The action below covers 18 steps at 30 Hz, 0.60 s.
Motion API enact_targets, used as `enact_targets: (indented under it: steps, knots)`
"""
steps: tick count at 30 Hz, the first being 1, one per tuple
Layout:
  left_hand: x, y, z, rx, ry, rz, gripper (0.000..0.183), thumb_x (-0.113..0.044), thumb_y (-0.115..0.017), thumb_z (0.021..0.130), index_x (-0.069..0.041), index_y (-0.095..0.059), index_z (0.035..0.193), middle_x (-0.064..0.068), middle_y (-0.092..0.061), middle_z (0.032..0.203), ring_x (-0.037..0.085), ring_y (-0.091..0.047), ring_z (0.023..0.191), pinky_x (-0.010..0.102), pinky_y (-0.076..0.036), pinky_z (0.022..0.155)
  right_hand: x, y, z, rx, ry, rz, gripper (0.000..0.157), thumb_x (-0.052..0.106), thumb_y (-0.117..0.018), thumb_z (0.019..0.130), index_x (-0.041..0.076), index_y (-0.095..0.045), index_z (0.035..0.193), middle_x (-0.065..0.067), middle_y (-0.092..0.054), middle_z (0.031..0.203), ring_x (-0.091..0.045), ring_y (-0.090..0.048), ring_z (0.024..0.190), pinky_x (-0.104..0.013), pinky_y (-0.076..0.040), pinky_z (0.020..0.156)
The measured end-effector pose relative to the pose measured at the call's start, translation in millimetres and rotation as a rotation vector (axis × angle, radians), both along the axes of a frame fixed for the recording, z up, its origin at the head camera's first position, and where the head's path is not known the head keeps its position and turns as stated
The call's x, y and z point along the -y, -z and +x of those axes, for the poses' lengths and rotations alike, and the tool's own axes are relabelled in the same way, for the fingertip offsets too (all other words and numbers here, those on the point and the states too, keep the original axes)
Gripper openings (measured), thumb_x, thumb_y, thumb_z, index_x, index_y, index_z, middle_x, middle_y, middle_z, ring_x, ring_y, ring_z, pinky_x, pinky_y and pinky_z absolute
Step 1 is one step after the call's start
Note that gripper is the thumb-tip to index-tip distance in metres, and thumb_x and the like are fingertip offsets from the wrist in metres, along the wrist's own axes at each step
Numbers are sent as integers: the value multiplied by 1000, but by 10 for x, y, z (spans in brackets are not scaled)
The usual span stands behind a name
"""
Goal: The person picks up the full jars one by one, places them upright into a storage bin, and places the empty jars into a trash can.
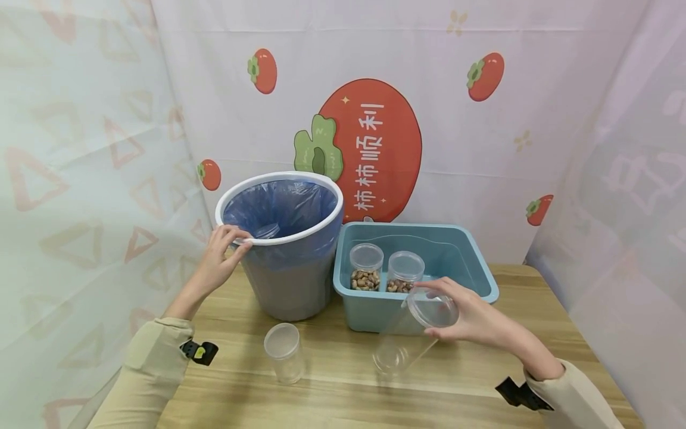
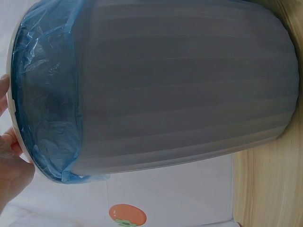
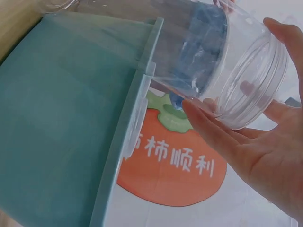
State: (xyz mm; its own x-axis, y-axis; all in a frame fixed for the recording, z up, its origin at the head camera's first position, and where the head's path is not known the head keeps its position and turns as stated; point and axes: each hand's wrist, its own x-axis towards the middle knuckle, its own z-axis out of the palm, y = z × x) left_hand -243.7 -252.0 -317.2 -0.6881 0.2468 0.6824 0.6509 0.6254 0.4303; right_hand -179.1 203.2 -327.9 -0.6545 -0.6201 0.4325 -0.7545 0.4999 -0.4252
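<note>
My right hand (image 1: 474, 316) grips a tall clear plastic jar (image 3: 251, 61) round its lidded end, fingers on one side and thumb on the other. Nothing shows inside that jar, which tilts in front of the blue tub with its base low over the table. On the left, my other hand (image 1: 222, 256) holds the white rim of a grey trash can (image 2: 189, 90), fingers over the edge. A blue bag lines the can, and a clear plastic container (image 1: 266, 231) lies partly hidden inside. A shorter clear jar (image 1: 284, 351) with a lid stands on the table between my hands.
The blue tub (image 1: 418, 227) stands right beside the trash can. Two lidded jars of nuts, a left one (image 1: 366, 268) and a right one (image 1: 405, 271), sit in it. Printed curtains hang around the wooden table (image 1: 332, 405).
</note>
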Motion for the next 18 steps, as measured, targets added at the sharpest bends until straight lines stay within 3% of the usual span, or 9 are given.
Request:
enact_targets:
  steps: [4,10,18]
  knots:
    - [-5,-9,13,11,-2,1,13,-9,-54,87,2,-58,92,17,-46,97,38,-34,104,54,-23,85,-22,-53,-9,-3,20,-31,66,25,-77,66,15,-48,124,0,-54,108,-12,-52,93,-26,-45,68]
    - [2,-8,12,22,-7,3,12,-9,-54,87,1,-58,92,17,-46,97,38,-33,105,54,-23,86,-46,-141,-2,77,48,-92,67,18,-76,68,13,-44,127,-2,-51,115,-13,-51,92,-31,-47,71]
    - [5,-14,0,13,-3,2,10,-7,-55,86,2,-58,91,18,-46,96,38,-34,102,53,-23,85,-67,-253,-10,143,73,-221,66,3,-71,71,9,-41,130,-7,-46,121,-8,-50,93,-24,-46,71]
